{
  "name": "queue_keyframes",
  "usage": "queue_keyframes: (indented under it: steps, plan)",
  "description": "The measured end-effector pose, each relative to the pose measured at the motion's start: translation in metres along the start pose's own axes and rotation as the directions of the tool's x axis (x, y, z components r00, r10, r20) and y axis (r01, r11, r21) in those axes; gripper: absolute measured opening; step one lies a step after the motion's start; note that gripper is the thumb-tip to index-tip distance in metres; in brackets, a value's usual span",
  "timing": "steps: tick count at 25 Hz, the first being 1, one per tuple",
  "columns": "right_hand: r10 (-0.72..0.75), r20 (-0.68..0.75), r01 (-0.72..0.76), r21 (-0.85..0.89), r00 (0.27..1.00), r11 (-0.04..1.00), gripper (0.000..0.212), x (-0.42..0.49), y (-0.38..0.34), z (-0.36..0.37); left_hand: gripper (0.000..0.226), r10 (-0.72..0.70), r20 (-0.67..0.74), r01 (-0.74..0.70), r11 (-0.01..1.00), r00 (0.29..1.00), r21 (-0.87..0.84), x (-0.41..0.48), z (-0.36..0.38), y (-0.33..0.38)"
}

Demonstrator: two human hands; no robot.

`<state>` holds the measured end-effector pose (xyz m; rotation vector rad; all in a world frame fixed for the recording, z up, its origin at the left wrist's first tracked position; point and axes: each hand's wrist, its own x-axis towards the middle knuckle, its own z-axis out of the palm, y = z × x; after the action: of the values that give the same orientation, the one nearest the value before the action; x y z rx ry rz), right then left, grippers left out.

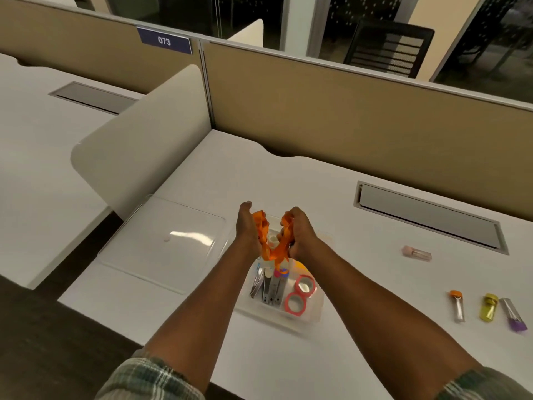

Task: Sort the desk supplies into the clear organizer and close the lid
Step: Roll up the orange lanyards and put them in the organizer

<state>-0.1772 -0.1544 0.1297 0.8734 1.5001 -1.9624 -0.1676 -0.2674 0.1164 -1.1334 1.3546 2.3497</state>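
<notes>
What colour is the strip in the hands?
Orange. The strip hangs between left hand and right hand; head view shows it best.

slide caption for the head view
Left hand and right hand hold a crumpled orange ribbon above the clear plastic organizer, its clear lid lying beside it.

The ribbon (272,249) is bright orange with darker orange marks, and the organizer (315,314) under it is clear, holding two pink-red tape rolls (287,305) and silver metal clips (269,288). On the white desk (346,215) lie a pink-capped tube (416,253), an orange-capped tube (457,308), a yellow tube (489,307) and a purple-capped tube (513,317). The sleeves (150,379) are plaid in green, grey and white, the partition (346,111) tan, its sign (164,41) dark blue with white digits.
</notes>
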Motion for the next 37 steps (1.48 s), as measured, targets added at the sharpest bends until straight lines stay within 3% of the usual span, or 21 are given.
queue_keyframes:
  steps: [2,4,7,10,13,17,21,25,27,28,30,32,34,37]
  plan:
    - [0.005,0.017,-0.004,-0.007,1.000,1.000,0.032,0.007,-0.002,0.020,0.035,0.037,-0.033,-0.036,0.999,0.999,0.035,0.010,0.000,0.008]
    - [-0.025,0.002,0.025,-0.021,1.000,0.999,0.032,0.014,-0.007,0.037,0.028,0.114,-0.069,-0.100,0.977,0.991,0.190,0.021,0.000,0.014]
    - [-0.064,-0.051,0.060,-0.069,0.997,0.996,0.031,0.026,-0.012,0.056,0.030,0.261,-0.053,-0.205,0.856,0.964,0.475,0.039,-0.003,0.020]
    - [-0.064,-0.053,0.061,-0.065,0.997,0.996,0.029,0.038,-0.013,0.064,0.021,0.336,-0.006,-0.275,0.782,0.942,0.559,0.059,-0.007,0.021]
    - [-0.035,-0.015,0.034,-0.066,0.999,0.997,0.029,0.045,-0.010,0.066,0.024,0.357,0.042,-0.300,0.710,0.933,0.637,0.071,-0.010,0.019]
    - [0.067,0.046,-0.061,-0.127,0.997,0.990,0.032,0.063,-0.005,0.060,0.028,0.263,0.063,-0.236,0.705,0.963,0.669,0.073,-0.019,0.011]
    - [0.145,0.069,-0.127,-0.216,0.987,0.968,0.054,0.070,-0.008,0.056,0.036,0.211,0.119,-0.220,0.567,0.970,0.794,0.078,-0.026,0.009]
    - [0.083,0.056,-0.064,-0.277,0.995,0.959,0.062,0.070,-0.012,0.050,0.038,0.105,0.230,-0.245,0.177,0.968,0.953,0.084,-0.032,-0.001]
    - [0.066,0.081,-0.041,-0.276,0.995,0.960,0.059,0.068,-0.014,0.041,0.036,0.063,0.241,-0.248,0.185,0.969,0.951,0.089,-0.032,-0.007]
    - [0.058,0.092,-0.030,-0.282,0.994,0.959,0.058,0.066,-0.015,0.034,0.036,0.093,0.258,-0.269,0.137,0.962,0.953,0.088,-0.031,-0.009]
    - [0.023,0.107,0.009,-0.292,0.994,0.956,0.054,0.062,-0.019,0.017,0.035,0.287,0.322,-0.328,-0.028,0.902,0.944,0.086,-0.027,-0.010]
    - [-0.038,0.088,0.063,-0.302,0.995,0.951,0.047,0.055,-0.022,-0.006,0.034,0.457,0.447,-0.375,-0.244,0.769,0.894,0.078,-0.017,-0.011]
    - [-0.099,0.049,0.109,-0.313,0.994,0.943,0.042,0.047,-0.023,-0.031,0.030,0.496,0.523,-0.453,-0.264,0.693,0.852,0.069,0.000,-0.013]
    - [-0.131,0.004,0.126,-0.305,0.991,0.944,0.041,0.033,-0.021,-0.073,0.025,0.484,0.567,-0.541,-0.209,0.667,0.815,0.054,0.036,-0.031]
